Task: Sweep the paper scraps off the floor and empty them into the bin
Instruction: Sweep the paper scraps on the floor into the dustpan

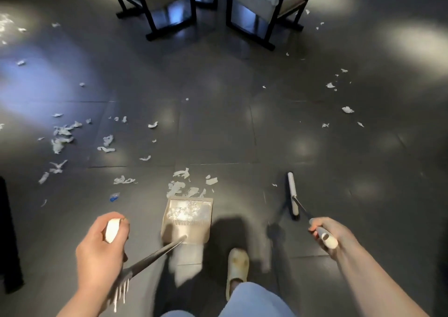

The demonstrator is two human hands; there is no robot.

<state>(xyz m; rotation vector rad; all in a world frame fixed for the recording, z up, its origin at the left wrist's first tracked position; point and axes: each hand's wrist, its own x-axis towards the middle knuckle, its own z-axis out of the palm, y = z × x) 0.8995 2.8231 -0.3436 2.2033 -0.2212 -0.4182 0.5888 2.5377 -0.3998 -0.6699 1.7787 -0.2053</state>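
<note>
A person sweeps torn paper on a dark tiled floor (242,135), holding a dustpan and a broom.

Paper scraps (63,135) lie thickest toward the floor's left edge. The left hand (101,251) has its fingers curled round the long dustpan handle, keeping the dustpan (186,219) flat on the floor, mouth against a small pile, some scraps already inside. The right hand (332,234) grips the broom (293,198), its head just right of the pan. No bin shows.
</note>
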